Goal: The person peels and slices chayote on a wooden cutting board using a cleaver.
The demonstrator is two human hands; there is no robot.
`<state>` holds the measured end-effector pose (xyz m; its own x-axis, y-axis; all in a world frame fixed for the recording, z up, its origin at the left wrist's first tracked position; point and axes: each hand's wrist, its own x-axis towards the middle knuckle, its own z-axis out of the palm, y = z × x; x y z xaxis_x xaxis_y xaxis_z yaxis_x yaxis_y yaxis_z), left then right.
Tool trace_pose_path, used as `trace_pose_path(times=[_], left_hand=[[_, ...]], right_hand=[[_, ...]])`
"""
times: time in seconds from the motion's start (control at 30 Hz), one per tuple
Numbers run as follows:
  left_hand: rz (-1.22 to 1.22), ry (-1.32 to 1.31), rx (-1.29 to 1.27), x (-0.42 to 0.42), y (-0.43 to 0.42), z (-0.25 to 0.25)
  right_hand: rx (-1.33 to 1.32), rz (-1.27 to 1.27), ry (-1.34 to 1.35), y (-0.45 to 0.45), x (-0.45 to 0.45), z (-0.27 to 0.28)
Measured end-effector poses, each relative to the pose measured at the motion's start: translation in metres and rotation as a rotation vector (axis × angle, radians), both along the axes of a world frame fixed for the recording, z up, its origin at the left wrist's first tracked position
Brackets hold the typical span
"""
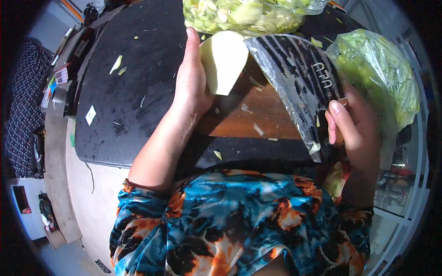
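Observation:
My left hand point(191, 76) is wrapped around the side of a pale green cut fruit point(224, 62), its thumb pointing up. The fruit's flat, pear-shaped face is turned up; its exact kind I cannot make out. My right hand point(347, 119) grips a broad cleaver point(294, 76) with a dark, streaked blade and light lettering. Its worn grey edge slants down from beside the fruit, and pale residue clings near the lower end. The fingers hide most of the handle. Below both lies a brown wooden board point(239, 122), partly covered by the blade.
A clear plastic bag of pale green slices point(244, 16) sits at the far side of the black table point(124, 106). Another plastic bag with green contents point(380, 76) stands at the right, close to my right hand. Peel scraps point(116, 64) are scattered about.

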<state>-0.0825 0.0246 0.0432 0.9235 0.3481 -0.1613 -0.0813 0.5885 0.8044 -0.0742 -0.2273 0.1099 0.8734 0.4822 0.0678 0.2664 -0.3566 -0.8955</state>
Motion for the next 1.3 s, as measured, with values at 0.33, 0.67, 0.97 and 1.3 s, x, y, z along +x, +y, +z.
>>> trace_pose_path(times=[0.33,0.67,0.97,1.3], left_hand=[[-0.11,-0.217,0.354,-0.007,-0.011,0.003],[-0.122,-0.29,0.558,-0.008,-0.014,0.0],[-0.001,-0.308,0.733,-0.009,-0.017,-0.003],[-0.086,-0.259,0.747,-0.013,-0.017,0.0]], right_hand=[[-0.075,-0.011,-0.07,0.0,0.008,-0.001],[-0.331,-0.017,-0.317,-0.009,0.013,0.012],[-0.374,0.073,-0.02,-0.005,0.019,0.044],[-0.289,0.095,0.177,-0.004,0.024,0.039]])
